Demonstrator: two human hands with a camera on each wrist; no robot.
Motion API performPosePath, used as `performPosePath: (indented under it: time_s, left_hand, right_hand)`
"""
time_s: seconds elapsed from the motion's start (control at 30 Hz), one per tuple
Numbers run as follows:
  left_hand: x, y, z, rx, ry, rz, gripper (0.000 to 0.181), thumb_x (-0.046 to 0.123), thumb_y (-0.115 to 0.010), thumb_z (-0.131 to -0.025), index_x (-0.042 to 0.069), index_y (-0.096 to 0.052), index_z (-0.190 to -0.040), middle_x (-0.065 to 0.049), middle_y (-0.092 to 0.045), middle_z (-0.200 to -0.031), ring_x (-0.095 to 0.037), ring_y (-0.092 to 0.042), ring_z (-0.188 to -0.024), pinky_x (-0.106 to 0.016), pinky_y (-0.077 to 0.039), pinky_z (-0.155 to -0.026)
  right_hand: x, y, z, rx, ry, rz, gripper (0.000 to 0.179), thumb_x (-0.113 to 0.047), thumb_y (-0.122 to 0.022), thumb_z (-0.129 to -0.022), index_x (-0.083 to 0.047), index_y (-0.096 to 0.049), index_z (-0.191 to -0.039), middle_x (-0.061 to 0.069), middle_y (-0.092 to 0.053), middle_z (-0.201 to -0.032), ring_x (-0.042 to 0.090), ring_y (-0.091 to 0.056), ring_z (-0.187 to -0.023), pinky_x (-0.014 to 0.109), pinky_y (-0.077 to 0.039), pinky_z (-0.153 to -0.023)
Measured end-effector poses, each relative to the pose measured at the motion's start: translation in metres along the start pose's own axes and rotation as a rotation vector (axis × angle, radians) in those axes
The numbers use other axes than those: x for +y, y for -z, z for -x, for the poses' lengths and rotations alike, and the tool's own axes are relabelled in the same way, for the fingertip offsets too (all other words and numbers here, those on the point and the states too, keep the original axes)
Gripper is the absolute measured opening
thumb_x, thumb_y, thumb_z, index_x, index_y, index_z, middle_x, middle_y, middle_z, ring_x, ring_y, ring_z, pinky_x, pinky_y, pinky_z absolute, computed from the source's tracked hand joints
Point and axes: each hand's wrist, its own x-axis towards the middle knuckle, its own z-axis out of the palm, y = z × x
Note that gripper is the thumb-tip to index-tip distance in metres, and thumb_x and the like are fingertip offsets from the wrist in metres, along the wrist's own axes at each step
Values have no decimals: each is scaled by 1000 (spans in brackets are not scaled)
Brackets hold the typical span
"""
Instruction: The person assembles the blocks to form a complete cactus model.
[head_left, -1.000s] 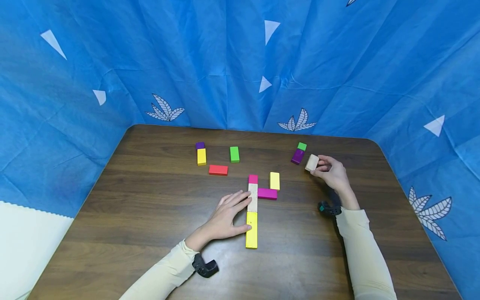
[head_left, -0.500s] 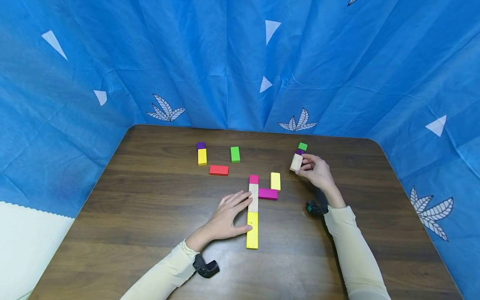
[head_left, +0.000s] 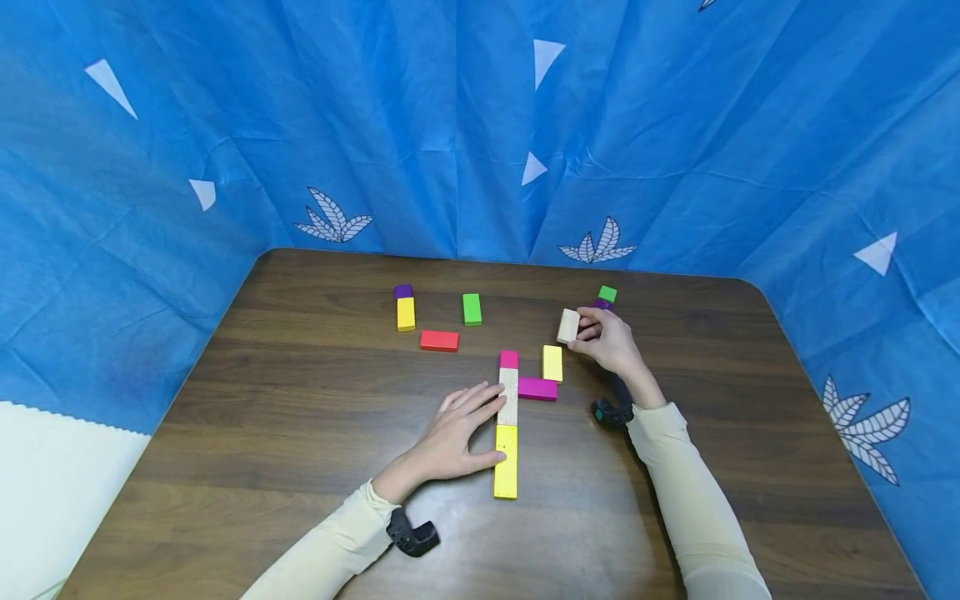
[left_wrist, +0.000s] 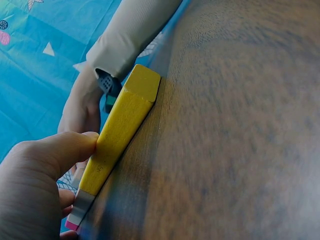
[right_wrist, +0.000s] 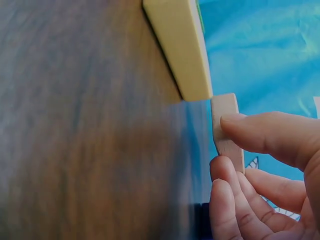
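A plain wooden block is pinched between the thumb and fingers of my right hand, just behind and right of a pale yellow block. In the right wrist view the thumb lies across the wooden block. My left hand rests beside a straight row of blocks, its fingers extended. Its thumb touches the bright yellow block, and its fingertips reach the whitish block beyond. A pink block tops the row; a magenta block sticks out to its right.
Toward the back left lie a red block, a green block, and a yellow block against a purple one. A small green block and a partly hidden purple block sit behind my right hand. Blue cloth borders the table.
My right hand has carried the wooden block leftward, past the purple block, to near the pale yellow block. My left hand has kept its place at the row.
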Motion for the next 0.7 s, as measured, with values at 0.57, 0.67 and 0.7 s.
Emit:
performPosePath:
  time_s: [0.57, 0.67, 0.7]
  left_hand:
    - [-1, -1, 0, 1, 2, -11, 78, 47, -70, -82, 7, -48, -145, -5, -43, -153, -30, -35, -144, -54, -29, -112]
    - [-1, -1, 0, -1, 4, -12, 78, 46, -70, -82, 7, -47, -145, -5, -42, -153, -30, -35, -144, -54, -29, -112]
    - [-1, 0, 0, -2, 5, -12, 77, 46, -70, -82, 7, -48, -145, -5, -42, -153, -30, -35, -143, -54, -29, -112]
  right_hand:
    - [0, -8, -6, -72, 8, -1, 63, -3, -77, -80, 6, -51, -136, 22, -61, -112, 31, -64, -94, 25, -51, -72]
    - [1, -8, -7, -90, 5, -2, 64, -4, -77, -80, 7, -50, -137, 22, -61, -112, 31, -64, -94, 24, -51, -72]
    - [1, -8, -7, -96, 2, -1, 65, -4, -78, -80, 7, -50, -137, 23, -61, -113, 31, -64, -95, 24, -51, -72]
